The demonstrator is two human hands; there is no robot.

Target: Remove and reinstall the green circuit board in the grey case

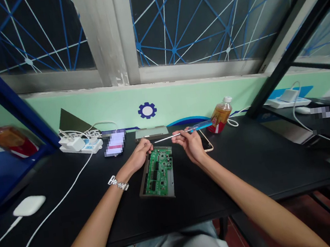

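A green circuit board on a metal plate lies on the black table, tilted slightly toward me. My left hand is closed at the board's upper left corner, next to the tip of a screwdriver; whatever its fingers pinch is too small to make out. My right hand grips the screwdriver, which has a blue clear handle and a long metal shaft pointing left to my left fingertips. Behind the board rests a flat grey metal panel.
Beyond my right hand lies a phone, with a drink bottle behind it. A second phone and a white power strip stand at the back left. A white case and cable occupy the left side.
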